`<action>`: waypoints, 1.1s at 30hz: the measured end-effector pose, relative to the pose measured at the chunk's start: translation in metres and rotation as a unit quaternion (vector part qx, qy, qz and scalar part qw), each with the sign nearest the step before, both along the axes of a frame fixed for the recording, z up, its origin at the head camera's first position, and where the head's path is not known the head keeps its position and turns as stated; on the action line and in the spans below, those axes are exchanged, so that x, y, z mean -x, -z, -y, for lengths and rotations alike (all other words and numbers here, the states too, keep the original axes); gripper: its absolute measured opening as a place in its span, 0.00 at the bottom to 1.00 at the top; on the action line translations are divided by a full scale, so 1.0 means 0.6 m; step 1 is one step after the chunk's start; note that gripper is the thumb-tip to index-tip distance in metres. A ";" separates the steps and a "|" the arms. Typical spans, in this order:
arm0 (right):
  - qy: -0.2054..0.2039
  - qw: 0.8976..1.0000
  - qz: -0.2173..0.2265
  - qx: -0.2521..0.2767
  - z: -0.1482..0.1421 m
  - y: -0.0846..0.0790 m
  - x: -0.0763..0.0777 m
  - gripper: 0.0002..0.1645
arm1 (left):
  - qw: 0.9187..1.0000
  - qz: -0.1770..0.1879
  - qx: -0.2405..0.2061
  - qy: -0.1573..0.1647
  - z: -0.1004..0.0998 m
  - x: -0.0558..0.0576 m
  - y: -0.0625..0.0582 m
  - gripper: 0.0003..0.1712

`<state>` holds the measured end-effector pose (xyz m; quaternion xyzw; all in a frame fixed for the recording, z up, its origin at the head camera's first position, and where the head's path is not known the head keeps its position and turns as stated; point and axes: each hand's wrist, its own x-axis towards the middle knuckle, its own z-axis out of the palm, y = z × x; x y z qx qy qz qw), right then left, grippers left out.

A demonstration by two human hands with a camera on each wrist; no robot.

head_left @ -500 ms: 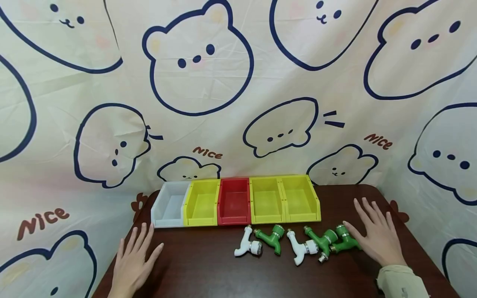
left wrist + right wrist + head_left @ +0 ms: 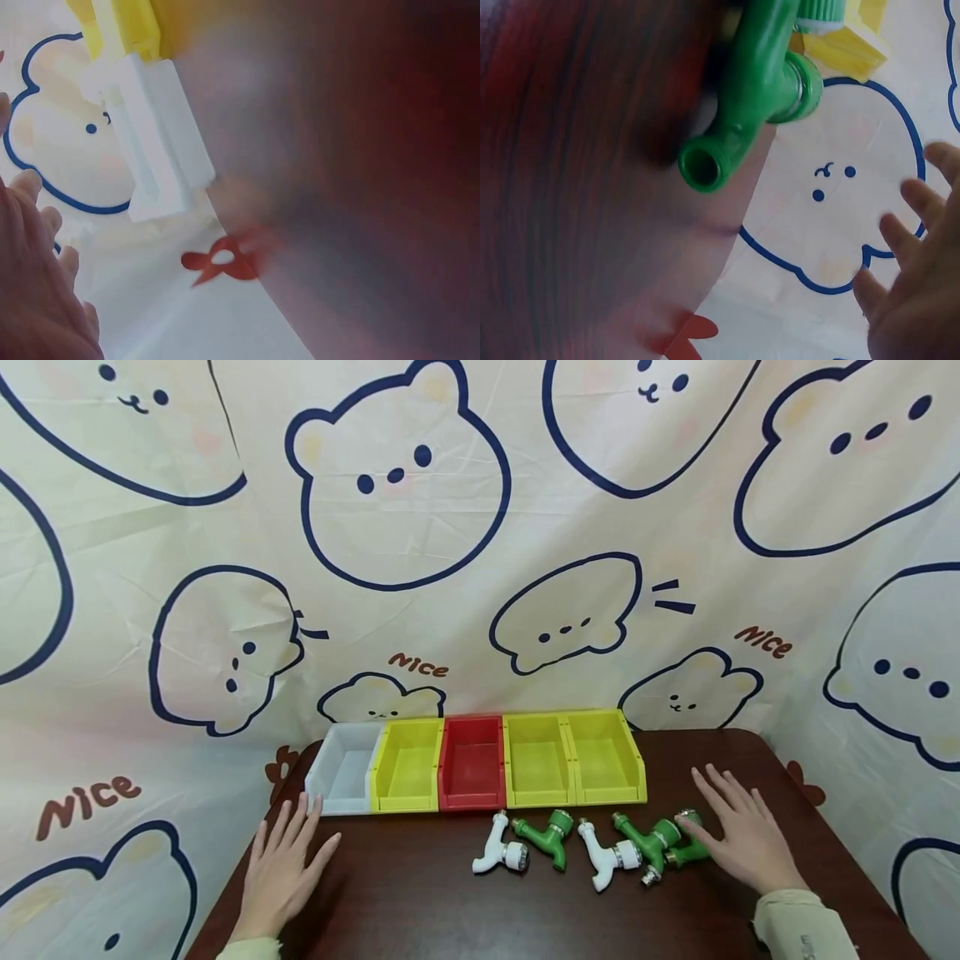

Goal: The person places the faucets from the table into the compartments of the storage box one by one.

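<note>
On the brown table lie several plastic taps in a row. A white tap (image 2: 492, 852) is leftmost, then a green tap (image 2: 551, 839), a second white tap (image 2: 603, 860) and two green taps close together, the inner one (image 2: 651, 845) overlapping its neighbour. My right hand (image 2: 750, 839), fingers spread and holding nothing, partly covers the outermost green tap (image 2: 686, 853); whether the thumb touches it I cannot tell. A green tap (image 2: 754, 82) looms large in the right wrist view. My left hand (image 2: 281, 868), also spread and holding nothing, is just in front of the white bin (image 2: 345, 770).
Right of the white bin, along the table's back, stand a yellow bin (image 2: 407, 767), a red bin (image 2: 472, 764) and two more yellow bins, the nearer one (image 2: 538, 762) beside the outer one (image 2: 606, 760). A cartoon-printed cloth (image 2: 465, 635) hangs behind and at both sides.
My left hand has shifted to the right and forward, bringing its sleeve cuff into view. My right hand has moved slightly left, covering more of the outermost green tap. Bins and taps stay put.
</note>
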<state>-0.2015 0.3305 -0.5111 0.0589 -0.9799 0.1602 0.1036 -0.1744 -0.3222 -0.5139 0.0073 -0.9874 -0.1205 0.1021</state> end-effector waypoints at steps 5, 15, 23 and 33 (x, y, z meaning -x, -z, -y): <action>-0.042 0.997 0.060 -0.001 0.007 0.015 0.003 0.62 | 0.999 -0.016 -0.004 0.032 -0.015 0.051 -0.003 0.49; -0.044 0.986 0.158 0.006 0.014 0.027 0.003 0.68 | 0.995 0.064 -0.042 0.068 -0.063 0.144 0.010 0.64; -0.038 0.986 0.159 -0.005 0.018 0.033 0.012 0.60 | 0.993 0.079 -0.065 0.058 -0.076 0.170 0.029 0.58; -0.049 0.987 0.150 0.005 0.022 0.039 0.017 0.51 | 0.992 0.080 -0.087 0.054 -0.073 0.173 0.037 0.59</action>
